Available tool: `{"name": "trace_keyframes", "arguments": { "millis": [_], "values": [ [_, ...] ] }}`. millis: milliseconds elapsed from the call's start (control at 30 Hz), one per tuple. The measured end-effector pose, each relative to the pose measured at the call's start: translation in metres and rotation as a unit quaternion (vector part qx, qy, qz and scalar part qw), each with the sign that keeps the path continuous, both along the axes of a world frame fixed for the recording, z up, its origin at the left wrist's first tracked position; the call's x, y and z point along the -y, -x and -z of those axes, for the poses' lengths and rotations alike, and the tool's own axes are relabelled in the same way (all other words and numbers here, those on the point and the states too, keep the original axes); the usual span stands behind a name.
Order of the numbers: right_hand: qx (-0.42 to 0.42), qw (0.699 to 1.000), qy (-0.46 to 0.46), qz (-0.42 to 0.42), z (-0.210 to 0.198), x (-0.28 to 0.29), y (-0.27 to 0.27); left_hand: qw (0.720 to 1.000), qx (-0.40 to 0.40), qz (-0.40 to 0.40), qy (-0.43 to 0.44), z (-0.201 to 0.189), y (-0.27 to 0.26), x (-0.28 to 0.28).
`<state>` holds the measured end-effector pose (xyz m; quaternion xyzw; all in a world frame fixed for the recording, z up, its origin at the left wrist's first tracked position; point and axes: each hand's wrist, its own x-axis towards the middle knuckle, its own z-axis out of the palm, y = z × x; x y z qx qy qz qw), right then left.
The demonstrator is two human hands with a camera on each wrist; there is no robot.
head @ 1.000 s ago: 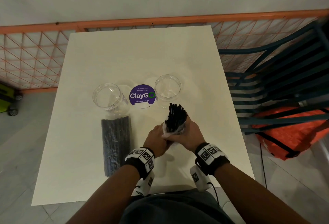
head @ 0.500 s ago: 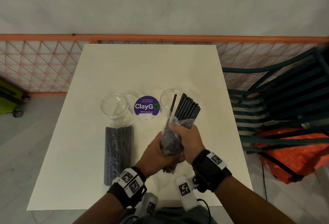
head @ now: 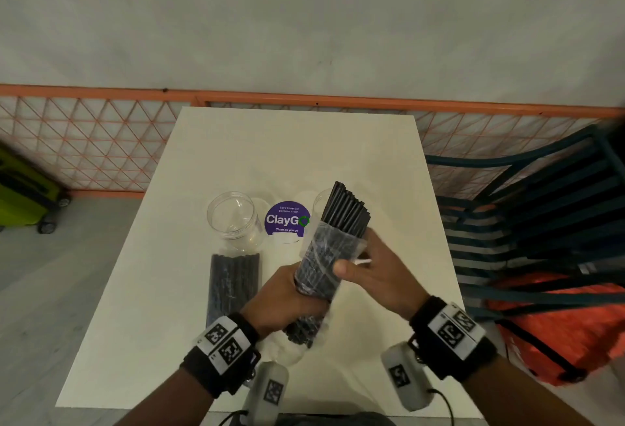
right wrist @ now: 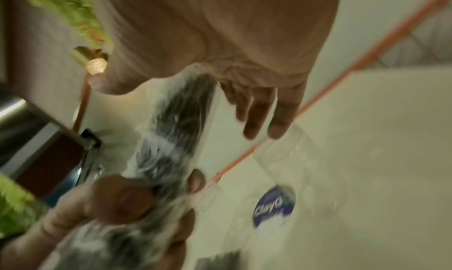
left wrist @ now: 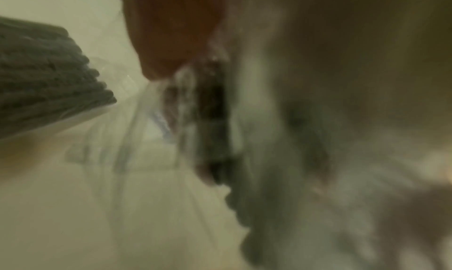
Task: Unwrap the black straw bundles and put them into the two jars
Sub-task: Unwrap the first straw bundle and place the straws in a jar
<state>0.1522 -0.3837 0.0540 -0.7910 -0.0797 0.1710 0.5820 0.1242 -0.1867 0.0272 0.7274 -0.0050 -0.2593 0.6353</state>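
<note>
Straws have slid further out of the wrap (head: 316,266) since half a second ago. held bundle (head: 345,212) tilts, bare tips over the right jar (head: 319,204), long axis running from that jar back toward the person. Gripping the wrapped lower end: left hand (head: 287,297). Nearer the jar, right hand (head: 378,276), fingers almost straight, thumb on the wrap.

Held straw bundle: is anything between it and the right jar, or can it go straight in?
Only its own clear wrapper, sleeving the lower part of the straw bundle where the left hand grips it; bare tips stick out above. The right jar stands just behind them, nothing else visible between.
</note>
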Motion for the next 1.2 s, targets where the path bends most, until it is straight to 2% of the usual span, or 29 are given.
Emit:
{"name": "trace_keyframes", "arguments": {
  "millis": [33, 67, 100, 167, 200, 233, 300, 333, 400, 466, 500, 633, 733, 800, 833, 866, 900, 966, 1000, 1033, 1100, 1200],
  "values": [
    [0.037, 0.996, 0.079, 0.018, -0.008, 0.008, -0.002, 1.0, -0.011, 0.005, -0.004, -0.002, -0.001, -0.006],
    [0.11, 0.979, 0.17, 0.034, -0.017, 0.015, -0.003, 1.0, -0.022, 0.013, -0.009, -0.004, -0.003, -0.012],
    [0.218, 0.938, 0.267, 0.026, -0.025, 0.021, -0.005, 0.999, -0.031, 0.022, -0.013, -0.006, -0.005, -0.017],
    [0.423, 0.808, 0.404, -0.071, -0.04, 0.02, -0.006, 0.997, -0.043, 0.049, -0.027, -0.011, -0.01, -0.025],
    [0.468, 0.752, 0.439, -0.148, -0.044, 0.014, -0.005, 0.996, -0.044, 0.069, -0.037, -0.016, -0.011, -0.026],
    [0.485, 0.712, 0.457, -0.219, -0.044, 0.006, -0.006, 0.994, -0.045, 0.089, -0.043, -0.022, -0.013, -0.024],
    [0.496, 0.669, 0.466, -0.298, -0.034, -0.012, -0.005, 0.99, -0.046, 0.13, -0.039, -0.038, -0.016, -0.018],
    [0.507, 0.662, 0.455, -0.312, -0.027, -0.021, -0.005, 0.987, -0.046, 0.15, -0.033, -0.047, -0.016, -0.015],
    [0.509, 0.674, 0.431, -0.319, -0.018, -0.029, -0.01, 0.986, -0.053, 0.156, -0.025, -0.063, -0.017, -0.014],
    [0.507, 0.693, 0.418, -0.298, -0.016, -0.031, -0.018, 0.989, -0.091, 0.112, 0.004, -0.077, -0.019, -0.019],
    [0.512, 0.706, 0.406, -0.274, -0.017, -0.032, -0.021, 0.987, -0.128, 0.083, 0.045, -0.083, -0.02, -0.023],
    [0.514, 0.784, 0.31, -0.156, -0.018, -0.036, -0.033, 0.967, -0.199, 0.072, 0.139, -0.093, -0.028, -0.034],
    [0.411, 0.875, 0.248, -0.064, -0.026, -0.034, -0.042, 0.962, -0.164, 0.023, 0.217, -0.1, -0.04, -0.034],
    [0.299, 0.936, 0.179, 0.058, -0.034, -0.03, -0.05, 0.965, -0.114, -0.043, 0.231, -0.1, -0.05, -0.036],
    [0.235, 0.955, 0.124, 0.132, -0.041, -0.029, -0.055, 0.964, -0.097, -0.076, 0.236, -0.098, -0.054, -0.038],
    [0.174, 0.963, 0.057, 0.197, -0.045, -0.028, -0.062, 0.963, -0.082, -0.104, 0.236, -0.095, -0.056, -0.039],
    [0.143, 0.956, -0.017, 0.256, -0.047, -0.028, -0.071, 0.966, -0.058, -0.126, 0.219, -0.093, -0.056, -0.04],
    [0.114, 0.918, -0.153, 0.348, -0.044, -0.028, -0.094, 0.983, 0.001, -0.128, 0.132, -0.085, -0.049, -0.04],
    [0.107, 0.902, -0.19, 0.373, -0.042, -0.028, -0.104, 0.989, 0.022, -0.119, 0.08, -0.078, -0.042, -0.04],
    [0.101, 0.893, -0.211, 0.385, -0.038, -0.029, -0.114, 0.993, 0.032, -0.109, 0.037, -0.071, -0.034, -0.041],
    [0.084, 0.898, -0.203, 0.38, -0.024, -0.032, -0.13, 0.995, 0.033, -0.091, -0.011, -0.056, -0.017, -0.047],
    [0.047, 0.919, -0.15, 0.363, 0.005, -0.039, -0.143, 0.995, -0.003, -0.101, -0.008, -0.042, 0.005, -0.062]
  ]
}}
